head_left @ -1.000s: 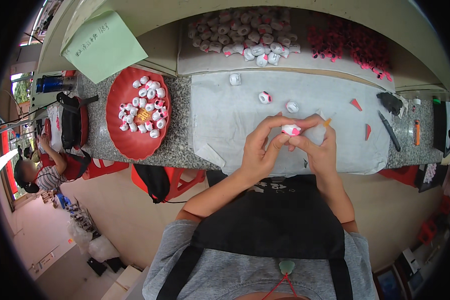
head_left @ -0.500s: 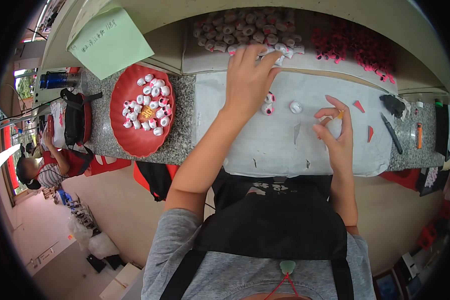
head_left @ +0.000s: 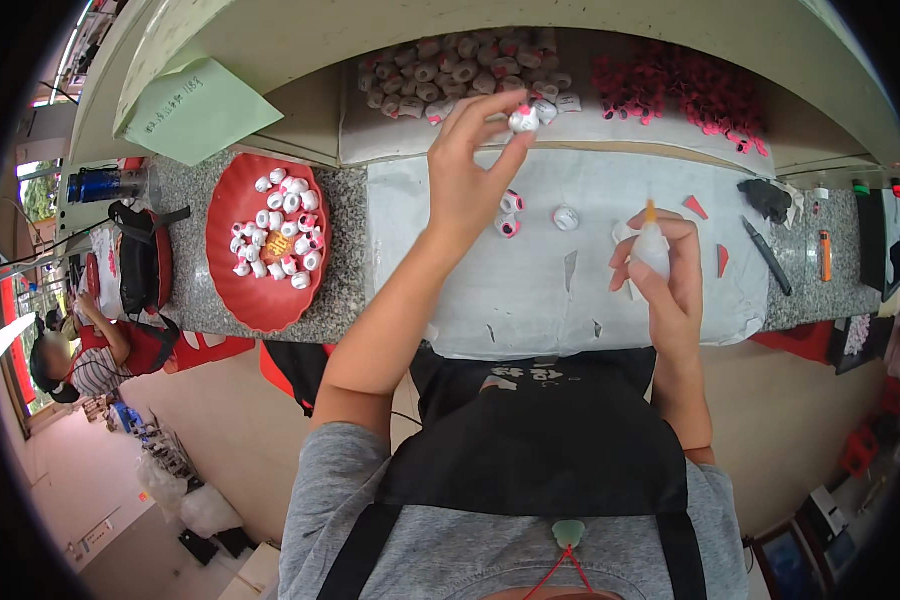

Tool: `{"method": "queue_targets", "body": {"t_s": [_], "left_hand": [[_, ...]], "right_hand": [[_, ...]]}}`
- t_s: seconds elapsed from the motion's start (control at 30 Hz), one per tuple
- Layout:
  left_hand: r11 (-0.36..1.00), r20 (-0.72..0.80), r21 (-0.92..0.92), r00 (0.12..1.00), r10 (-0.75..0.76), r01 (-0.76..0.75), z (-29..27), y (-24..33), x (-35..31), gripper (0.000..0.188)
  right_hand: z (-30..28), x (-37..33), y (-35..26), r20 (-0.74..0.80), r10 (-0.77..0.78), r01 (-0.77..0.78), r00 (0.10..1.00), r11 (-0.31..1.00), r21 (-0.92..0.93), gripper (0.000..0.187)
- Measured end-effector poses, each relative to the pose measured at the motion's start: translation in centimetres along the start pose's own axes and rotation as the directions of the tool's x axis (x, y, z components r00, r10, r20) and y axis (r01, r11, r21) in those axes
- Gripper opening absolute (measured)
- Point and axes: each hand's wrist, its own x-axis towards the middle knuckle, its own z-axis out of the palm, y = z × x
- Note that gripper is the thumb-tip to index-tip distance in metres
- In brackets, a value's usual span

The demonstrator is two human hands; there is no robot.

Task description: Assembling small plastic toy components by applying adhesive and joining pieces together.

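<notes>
My left hand (head_left: 470,165) pinches a small white figure with a pink patch (head_left: 523,119) between thumb and fingertips, just in front of the shelf pile. On the right, my right hand (head_left: 672,285) is wrapped round a white squeeze bottle (head_left: 651,250), its thin amber nozzle pointing away from me. Between the hands, a round white piece (head_left: 565,217) lies on the white paper sheet (head_left: 470,290). Beside it rest two pink-and-white pieces (head_left: 508,228) with dark spots.
Many white figures (head_left: 450,70) and a heap of small pink-red parts (head_left: 670,95) fill the shelf. A red scalloped plate (head_left: 230,285) holds finished-looking white pieces at left. Right lie red scraps (head_left: 722,261), a dark pen-shaped tool (head_left: 767,257) and an orange stick (head_left: 825,256). Another person (head_left: 90,355) sits far left.
My left hand has lifted a white figure away from the shelf pile. My right hand has turned the squeeze bottle into fuller view, nozzle forward. The whole view has shifted slightly.
</notes>
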Motion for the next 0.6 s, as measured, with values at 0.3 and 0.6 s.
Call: {"method": "queue_targets", "body": {"t_s": [0.3, 0.6], "left_hand": [[0.193, 0.463, -0.740, 0.697, -0.548, 0.644, -2.1, 4.7, -4.9, 0.026], [0.320, 0.350, -0.767, 0.781, -0.517, 0.556, -2.0, 6.2, -5.8, 0.034]], "right_hand": [[0.9, -0.9, -2.8, -0.157, 0.012, -0.014, 0.987, 1.000, -0.014, 0.036], [1.7, -0.7, -2.7, -0.270, -0.422, 0.396, 0.865, 0.906, -0.147, 0.039]]}}
